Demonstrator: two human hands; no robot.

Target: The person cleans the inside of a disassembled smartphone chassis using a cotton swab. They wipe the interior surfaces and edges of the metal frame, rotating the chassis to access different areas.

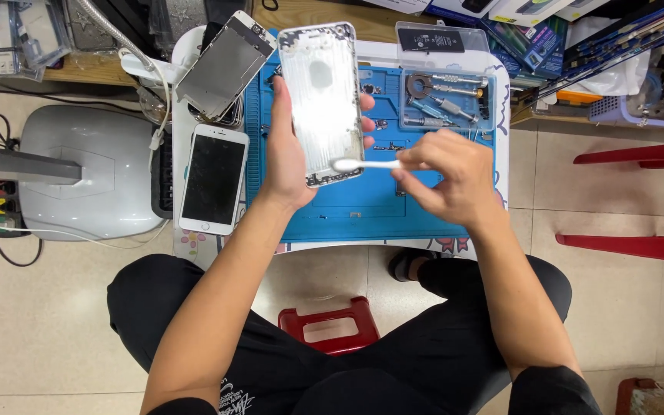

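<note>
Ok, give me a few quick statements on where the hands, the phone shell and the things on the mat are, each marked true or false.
1. The left hand holds the silver phone shell up over the blue mat. True.
2. The right hand holds a screwdriver. False: it holds a white brush, whose head is at the shell's lower edge.
3. A white phone lies face up, left of the mat. True.
4. The clear tool tray sits at the mat's near left corner. False: it is at the far right corner.
5. A red stool stands between the person's legs. True.
</note>
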